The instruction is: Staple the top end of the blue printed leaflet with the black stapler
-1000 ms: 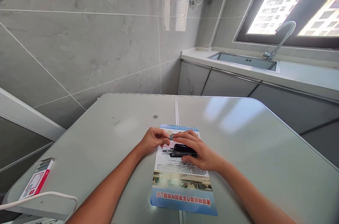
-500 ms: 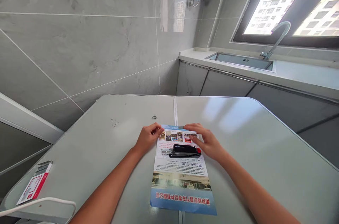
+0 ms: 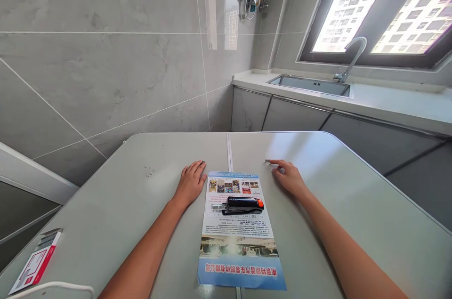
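A printed leaflet (image 3: 240,242) lies on the table, its text upside down to me. Across its middle rests a black stapler (image 3: 242,205) with an orange-red end, the metal tip facing left. My left hand (image 3: 191,182) lies palm down beside the leaflet's upper left corner, fingers stretched out; a small dark bit shows at its fingertips. To the right, beyond the leaflet's upper corner, my right hand (image 3: 288,178) has its index finger extended against a short grey staple strip (image 3: 267,161). Its thumb is apart from that finger; the other fingers are partly hidden.
Loose staples (image 3: 149,171) are scattered on the table (image 3: 169,148) at the far left. A red and white pack (image 3: 37,261) lies near the left edge, behind a white cable (image 3: 56,284). Beyond the table stand a counter and a sink (image 3: 312,84).
Both hands have left the leaflet: my left hand has flattened on the table to its left, my right hand has moved right and away. A staple strip now shows at the right fingertip.
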Available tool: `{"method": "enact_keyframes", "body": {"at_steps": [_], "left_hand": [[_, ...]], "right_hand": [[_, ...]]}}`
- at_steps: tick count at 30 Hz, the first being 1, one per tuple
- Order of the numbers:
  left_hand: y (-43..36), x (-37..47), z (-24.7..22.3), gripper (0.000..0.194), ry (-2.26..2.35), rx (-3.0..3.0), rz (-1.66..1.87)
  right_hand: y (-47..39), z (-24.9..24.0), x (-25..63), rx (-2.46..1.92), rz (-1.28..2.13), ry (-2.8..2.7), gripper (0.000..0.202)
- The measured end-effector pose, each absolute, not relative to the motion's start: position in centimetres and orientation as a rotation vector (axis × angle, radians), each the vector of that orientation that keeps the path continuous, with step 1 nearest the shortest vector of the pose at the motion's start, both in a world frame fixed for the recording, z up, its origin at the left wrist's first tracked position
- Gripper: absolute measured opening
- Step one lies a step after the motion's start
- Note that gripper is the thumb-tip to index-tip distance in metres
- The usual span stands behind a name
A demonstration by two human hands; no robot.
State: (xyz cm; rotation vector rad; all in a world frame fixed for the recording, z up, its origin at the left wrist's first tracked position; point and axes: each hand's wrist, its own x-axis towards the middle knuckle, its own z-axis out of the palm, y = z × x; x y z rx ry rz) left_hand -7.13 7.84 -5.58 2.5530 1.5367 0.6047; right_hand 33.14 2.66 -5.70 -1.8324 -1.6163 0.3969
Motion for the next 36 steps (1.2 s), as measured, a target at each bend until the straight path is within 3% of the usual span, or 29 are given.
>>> {"method": "enact_keyframes", "body": {"at_steps": [9, 15, 21, 24, 29, 36], "left_hand": [[8.1, -7.4, -5.0, 0.042, 1.538, 2.498, 0.839], [7.9, -7.5, -4.7, 0.032, 1.515, 2.388, 0.913], [7.3, -7.2, -3.9, 0.009, 1.545, 2.273, 0.919], [6.7, -6.7, -3.2, 0.013, 1.414, 2.037, 1.040], [5.5, -5.4, -2.5, 0.021, 1.094, 1.802, 1.103], [4.4, -5.0, -1.8, 0.021, 0.975, 1.819, 1.059]], "right_hand": [[3.4, -6.8, 33.8, -1.869, 0.278, -1.558, 0.041], [1.8, -3.6, 31.1, -1.643, 0.130, -1.542, 0.020], [-2.2, 0.2, 24.2, -1.052, 0.522, -2.111, 0.023], [-3.4, 0.1, 21.7, -0.966, 0.584, -2.356, 0.047], [-3.6, -1.6, 20.6, -1.086, 0.486, -2.406, 0.020], [-3.3, -2.1, 21.2, -1.202, 0.347, -2.198, 0.024]]}}
